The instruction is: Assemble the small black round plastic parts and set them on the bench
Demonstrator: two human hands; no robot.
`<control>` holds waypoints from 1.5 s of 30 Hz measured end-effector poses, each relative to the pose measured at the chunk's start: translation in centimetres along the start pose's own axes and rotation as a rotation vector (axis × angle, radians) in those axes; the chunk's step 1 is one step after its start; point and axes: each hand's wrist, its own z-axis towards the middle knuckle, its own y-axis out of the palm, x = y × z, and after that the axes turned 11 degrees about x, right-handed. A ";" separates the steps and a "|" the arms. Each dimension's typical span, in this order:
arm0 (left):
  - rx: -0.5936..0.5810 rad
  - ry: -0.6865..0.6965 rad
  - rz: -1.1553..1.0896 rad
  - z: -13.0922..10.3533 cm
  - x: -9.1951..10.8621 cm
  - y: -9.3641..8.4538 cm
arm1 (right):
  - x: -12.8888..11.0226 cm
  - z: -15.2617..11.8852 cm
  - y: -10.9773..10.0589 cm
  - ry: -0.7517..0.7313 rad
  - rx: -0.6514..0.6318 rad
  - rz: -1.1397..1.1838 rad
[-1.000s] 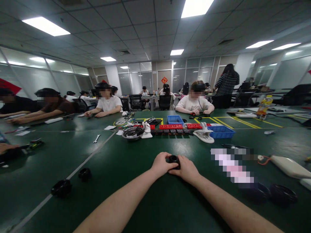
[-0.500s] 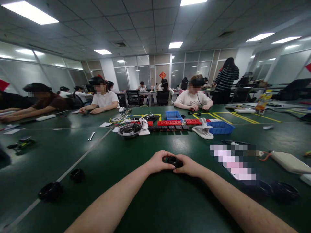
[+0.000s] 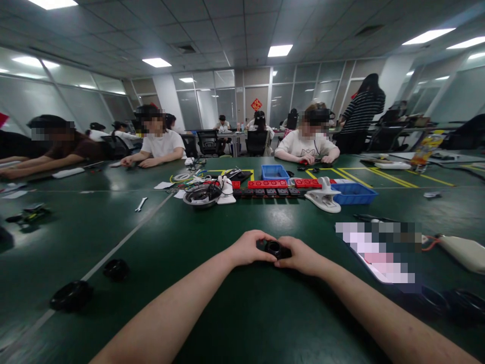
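Between my two hands, low over the green table [image 3: 227, 313], is a small black round part [image 3: 273, 247] with a hole through its middle; its exact kind is unclear. My left hand [image 3: 250, 247] curls around its left side, thumb in front and fingers behind. On the other side, my right hand [image 3: 299, 255] grips it with thumb and fingers, and hides part of it. Two similar black ring-like parts lie to the left: a smaller one [image 3: 115, 270] and a larger one [image 3: 71, 296]. More black rings [image 3: 468, 306] sit at the right, blurred.
A phone [image 3: 379, 260] with a pixelated screen lies right of my hands. Ahead are red and black power strips [image 3: 271, 192], a white clamp [image 3: 324, 194], blue bins [image 3: 354, 193] and a bowl of cables [image 3: 200, 196]. A wrench [image 3: 141, 204] lies left. People sit across the table.
The camera view has shifted slightly, so the surroundings sit a little differently. Both hands keep hold of the black part, whose hole faces slightly more toward me.
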 end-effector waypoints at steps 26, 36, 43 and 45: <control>0.062 -0.107 -0.018 0.3 -0.6 1.1 | 1.3 0.5 0.5 0.044 0.002 0.078; 0.182 -0.111 0.006 -0.7 -0.3 1.9 | 0.5 0.0 1.4 0.053 0.112 -0.077; 0.355 -0.183 0.101 -0.9 0.1 3.2 | -0.4 -0.2 2.3 0.114 0.241 -0.276; 0.420 -0.200 0.140 -0.8 0.1 3.5 | -0.9 -0.1 2.5 0.148 0.288 -0.374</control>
